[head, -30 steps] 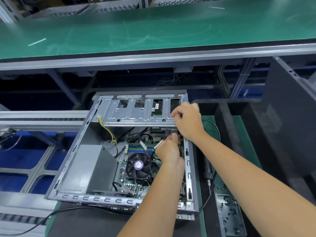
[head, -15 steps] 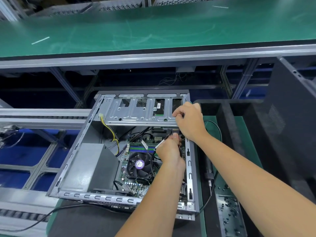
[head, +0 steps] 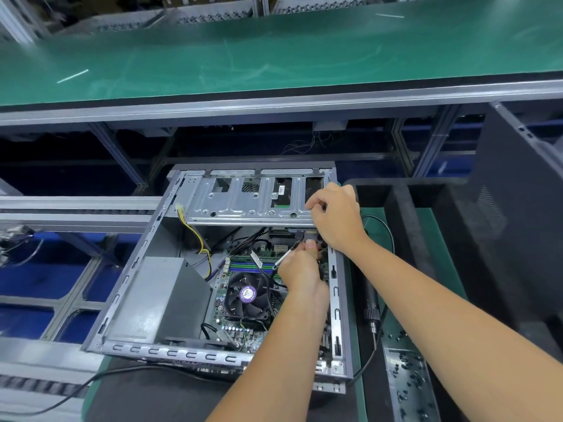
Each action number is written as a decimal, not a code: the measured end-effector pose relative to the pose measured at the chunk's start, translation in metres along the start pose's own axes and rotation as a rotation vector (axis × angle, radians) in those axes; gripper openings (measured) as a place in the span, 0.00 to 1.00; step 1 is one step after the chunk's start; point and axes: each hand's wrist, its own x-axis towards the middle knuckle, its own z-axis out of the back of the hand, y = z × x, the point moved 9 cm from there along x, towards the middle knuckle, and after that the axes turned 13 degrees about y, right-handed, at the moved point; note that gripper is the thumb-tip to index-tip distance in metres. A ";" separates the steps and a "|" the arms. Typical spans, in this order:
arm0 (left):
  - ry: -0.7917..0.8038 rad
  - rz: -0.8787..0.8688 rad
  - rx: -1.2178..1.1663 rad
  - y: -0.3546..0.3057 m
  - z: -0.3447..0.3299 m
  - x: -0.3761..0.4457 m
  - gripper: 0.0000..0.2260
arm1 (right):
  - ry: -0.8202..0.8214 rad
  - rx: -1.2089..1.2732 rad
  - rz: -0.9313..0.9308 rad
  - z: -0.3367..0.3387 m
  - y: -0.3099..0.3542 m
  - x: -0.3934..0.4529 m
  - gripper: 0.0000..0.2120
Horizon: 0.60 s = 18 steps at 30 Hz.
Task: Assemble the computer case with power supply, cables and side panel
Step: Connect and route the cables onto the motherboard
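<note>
An open grey computer case (head: pixel 122 300) lies on its side in front of me. Inside sit the grey power supply (head: pixel 158 300), the motherboard with its black fan (head: pixel 246 295) and a yellow-black cable (head: pixel 195 236). My left hand (head: pixel 300 269) reaches into the case and pinches a black cable connector (head: pixel 300 234) just under the silver drive cage (head: pixel 243 202). My right hand (head: pixel 335 214) is curled over the cage's right end, its fingertips at the same connector. The dark side panel (head: pixel 518 226) stands upright at the right.
An electric screwdriver (head: pixel 371 309) lies on the mat right of the case, its cord looping behind. A metal tray of black screws (head: pixel 408 385) sits at the lower right. A green conveyor (head: pixel 274 50) runs across the back. A black cable (head: pixel 61 394) trails at the lower left.
Both hands have stayed at the connector under the drive cage; my right hand shifted slightly along the cage's edge. The view moved a little.
</note>
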 end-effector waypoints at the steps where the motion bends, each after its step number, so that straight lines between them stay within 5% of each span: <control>1: 0.007 -0.002 0.011 0.000 0.000 0.001 0.07 | -0.001 0.000 0.002 0.000 0.000 0.000 0.14; 18: 0.015 -0.025 -0.074 -0.006 -0.007 -0.009 0.09 | 0.018 -0.041 -0.016 0.000 0.005 -0.004 0.14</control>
